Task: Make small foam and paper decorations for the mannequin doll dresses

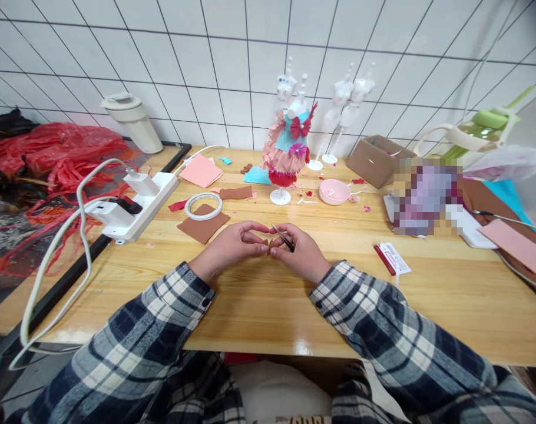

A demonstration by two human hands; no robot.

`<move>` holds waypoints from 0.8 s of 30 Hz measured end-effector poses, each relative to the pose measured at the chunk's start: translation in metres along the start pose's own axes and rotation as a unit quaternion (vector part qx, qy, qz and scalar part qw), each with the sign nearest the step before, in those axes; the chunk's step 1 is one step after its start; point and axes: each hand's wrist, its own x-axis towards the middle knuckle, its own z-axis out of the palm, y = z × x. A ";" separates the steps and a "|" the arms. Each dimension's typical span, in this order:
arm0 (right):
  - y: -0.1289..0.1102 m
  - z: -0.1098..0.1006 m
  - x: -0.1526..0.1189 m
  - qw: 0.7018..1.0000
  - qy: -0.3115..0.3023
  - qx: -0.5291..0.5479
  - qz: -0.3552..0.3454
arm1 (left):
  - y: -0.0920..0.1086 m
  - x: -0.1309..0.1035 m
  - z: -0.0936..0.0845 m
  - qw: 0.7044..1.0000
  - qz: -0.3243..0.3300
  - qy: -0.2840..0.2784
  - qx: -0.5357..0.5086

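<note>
My left hand (232,247) pinches a small folded piece of brown paper (267,246) near the middle of the table. My right hand (301,250) meets it from the other side, its fingers closed round dark tweezers (284,239) whose tips point up and left; its thumb is also at the brown paper. Beyond my hands stands a small white mannequin (280,198) in a pink and blue paper dress (290,144) with red and purple bows. Left of my hands, a white tape roll (203,218) lies partly on a brown sheet (201,233).
A power strip (159,197) with cables lies at left, near a white cup (139,126). Pink paper (201,171), a pink bowl (334,193), a brown box (374,159) and bare mannequins (341,100) stand or lie at the back. A red and white tag (391,259) is at right.
</note>
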 end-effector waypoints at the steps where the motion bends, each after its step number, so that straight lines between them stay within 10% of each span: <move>1: -0.001 0.000 0.000 1.000 0.001 -0.003 0.001 | -0.001 0.001 0.000 1.000 0.001 0.001 0.011; 17: -0.010 0.000 -0.002 0.995 0.002 0.100 0.031 | -0.001 0.003 0.005 0.962 0.046 0.105 -0.248; 24: -0.005 0.000 -0.007 0.997 -0.048 -0.062 -0.006 | -0.001 0.005 0.003 0.941 0.036 0.115 -0.315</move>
